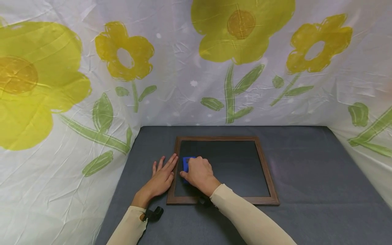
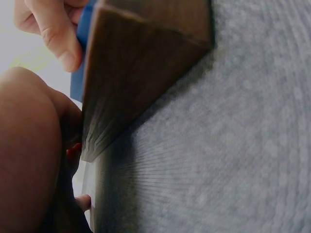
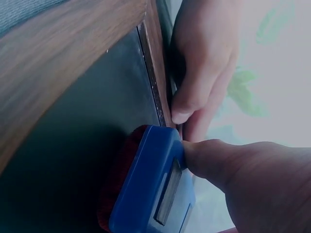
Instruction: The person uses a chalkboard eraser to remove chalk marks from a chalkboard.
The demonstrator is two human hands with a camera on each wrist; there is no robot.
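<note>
A chalkboard (image 1: 232, 166) with a brown wooden frame (image 1: 265, 170) lies flat in front of me. My right hand (image 1: 200, 173) grips a blue board eraser (image 1: 185, 164) near the board's left side. In the right wrist view, the thumb presses on the end of the eraser (image 3: 146, 179), whose dark red felt (image 3: 119, 184) faces the black surface. Fingers spread and fairly straight, my left hand (image 1: 161, 180) rests beside the frame, its fingertips at the left edge. The left wrist view has the frame's side (image 2: 131, 63) close up, with the right thumb (image 2: 56, 36) beyond it.
Dark grey cloth (image 1: 312, 177) covers the table around the board. A white curtain (image 1: 177, 81) printed with yellow flowers hangs behind and along both sides. Each wrist wears a black strap with a small camera, the left camera (image 1: 154, 213) close above the cloth.
</note>
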